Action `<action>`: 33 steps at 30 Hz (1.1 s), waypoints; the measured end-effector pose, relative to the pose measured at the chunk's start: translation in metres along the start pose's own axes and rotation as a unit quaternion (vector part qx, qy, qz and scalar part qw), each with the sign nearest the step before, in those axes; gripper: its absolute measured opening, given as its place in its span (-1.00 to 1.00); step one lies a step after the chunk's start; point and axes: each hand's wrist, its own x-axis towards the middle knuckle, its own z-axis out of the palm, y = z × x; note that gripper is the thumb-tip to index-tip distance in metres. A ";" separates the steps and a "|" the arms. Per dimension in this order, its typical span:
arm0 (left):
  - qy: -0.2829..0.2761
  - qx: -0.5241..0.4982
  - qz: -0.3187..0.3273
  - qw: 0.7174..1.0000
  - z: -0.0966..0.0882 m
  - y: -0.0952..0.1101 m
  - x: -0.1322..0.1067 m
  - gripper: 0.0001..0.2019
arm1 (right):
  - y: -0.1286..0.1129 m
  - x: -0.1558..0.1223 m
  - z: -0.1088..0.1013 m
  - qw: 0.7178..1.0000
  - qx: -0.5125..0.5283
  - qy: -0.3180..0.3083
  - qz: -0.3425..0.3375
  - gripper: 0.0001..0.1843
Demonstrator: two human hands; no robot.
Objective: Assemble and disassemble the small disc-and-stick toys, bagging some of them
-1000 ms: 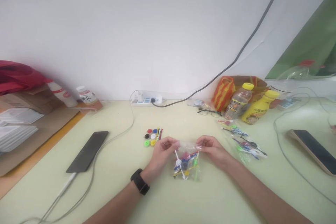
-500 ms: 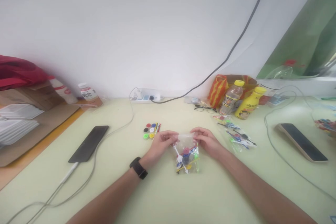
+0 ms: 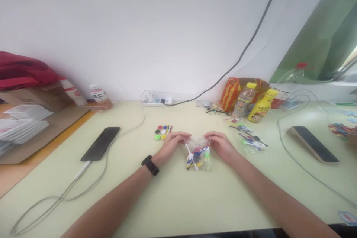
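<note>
A small clear plastic bag (image 3: 198,158) filled with colourful plastic pieces is between my hands, above or on the pale green table. Among the pieces a white arrow-shaped one (image 3: 190,156) lies along the bag's left side. My left hand (image 3: 173,145), with a black watch at the wrist, pinches the bag's upper left corner. At the upper right corner, the fingers of my right hand (image 3: 222,145) are closed on the plastic. Just beyond my left hand lie several round coloured discs (image 3: 160,132) and thin coloured pointers (image 3: 169,129).
Filled bags (image 3: 252,139) lie to the right, below a yellow bottle (image 3: 262,106) and a clear bottle (image 3: 244,100). Eyeglasses (image 3: 217,112) rest behind. A phone (image 3: 100,143) with a cable is at left, another device (image 3: 315,144) at right. A power strip (image 3: 153,100) sits by the wall.
The camera view has shifted a little, so the table appears higher. Both hands still grip the bag, whose top edge now looks less upright and more crumpled.
</note>
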 end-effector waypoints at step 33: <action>-0.078 0.124 0.029 0.989 0.018 0.012 -0.012 -0.72 | -0.016 -0.017 0.029 0.978 -0.195 -0.060 -0.045 -0.61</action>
